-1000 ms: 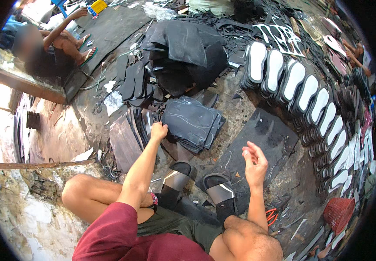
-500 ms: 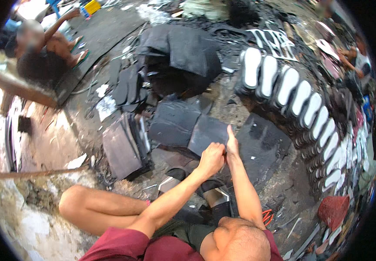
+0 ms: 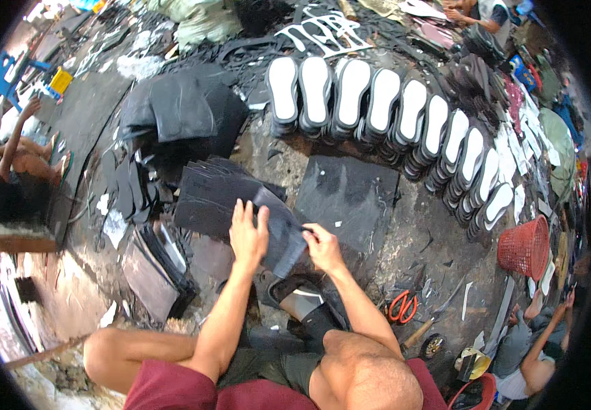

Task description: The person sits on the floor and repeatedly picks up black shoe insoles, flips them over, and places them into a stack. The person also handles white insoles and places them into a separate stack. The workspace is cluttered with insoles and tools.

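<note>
A dark, flexible rubber-like sheet [image 3: 283,236] lies slanted in front of me, partly over a pile of black sheets [image 3: 206,195]. My right hand [image 3: 323,249] pinches its right edge between thumb and fingers. My left hand [image 3: 248,234] lies on it with fingers stretched out, palm down. Just beyond my right hand, a wide black sheet [image 3: 350,198] rests flat on the ground. The near end of the held sheet hangs close to my foot in a dark sandal [image 3: 278,288].
Stacks of shoe soles with white tops [image 3: 383,99] curve across the far right. Orange-handled scissors [image 3: 403,307] and a red basket [image 3: 523,247] are at right. Sheets lean in a bundle [image 3: 150,273] at left; a draped black heap [image 3: 182,109] stands behind. Other people sit left and right.
My view has swung to the right. My hands were close together at the sheet's edge; now they are apart, the left spread on the sheet and the right gripping its edge.
</note>
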`<state>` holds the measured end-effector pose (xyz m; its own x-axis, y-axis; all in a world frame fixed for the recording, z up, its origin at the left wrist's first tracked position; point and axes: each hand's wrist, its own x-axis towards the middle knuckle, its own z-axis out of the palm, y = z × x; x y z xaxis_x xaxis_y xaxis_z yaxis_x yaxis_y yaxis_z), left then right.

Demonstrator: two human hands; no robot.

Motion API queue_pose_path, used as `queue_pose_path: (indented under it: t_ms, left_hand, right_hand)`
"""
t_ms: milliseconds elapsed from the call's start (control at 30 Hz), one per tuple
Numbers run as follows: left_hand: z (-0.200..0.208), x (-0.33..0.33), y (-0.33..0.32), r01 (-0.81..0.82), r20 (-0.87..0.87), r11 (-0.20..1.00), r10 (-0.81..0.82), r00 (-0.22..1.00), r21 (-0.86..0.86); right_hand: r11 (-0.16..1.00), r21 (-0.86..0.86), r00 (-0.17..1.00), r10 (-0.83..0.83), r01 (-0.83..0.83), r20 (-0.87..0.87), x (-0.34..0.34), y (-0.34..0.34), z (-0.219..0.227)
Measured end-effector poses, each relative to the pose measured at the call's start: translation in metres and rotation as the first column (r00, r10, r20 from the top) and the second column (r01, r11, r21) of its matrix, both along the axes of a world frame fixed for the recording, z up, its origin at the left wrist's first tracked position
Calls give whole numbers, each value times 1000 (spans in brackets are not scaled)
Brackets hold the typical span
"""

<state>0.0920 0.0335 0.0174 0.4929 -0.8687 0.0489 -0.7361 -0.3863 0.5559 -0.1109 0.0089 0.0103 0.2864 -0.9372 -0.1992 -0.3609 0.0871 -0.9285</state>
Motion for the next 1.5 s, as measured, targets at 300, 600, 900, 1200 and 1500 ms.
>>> queue_pose_path:
  t_ms: [300, 600, 900, 1200, 1500]
  left_hand:
    - [-14, 39, -29, -57, 147, 970, 22, 989, 237]
    - [20, -60, -132, 192, -131, 898, -262, 956, -396]
    - [44, -130, -162, 44, -512, 904, -281, 812, -425]
    - [38, -92, -219, 40, -707, 920, -326, 627, -389]
    - [18, -108, -271, 84, -554, 967, -208, 806, -242]
  right_hand:
    - [914, -171, 875, -403, 369, -267, -138, 6, -86]
    - [805, -592, 829, -359, 42, -429, -105, -114, 82]
    - [966, -259, 478, -217, -21, -851, 30, -295, 103]
    - [967, -231, 635, -245, 107, -733, 15, -310, 133]
    - [991, -128, 598, -88, -25, -796, 13, -334, 152]
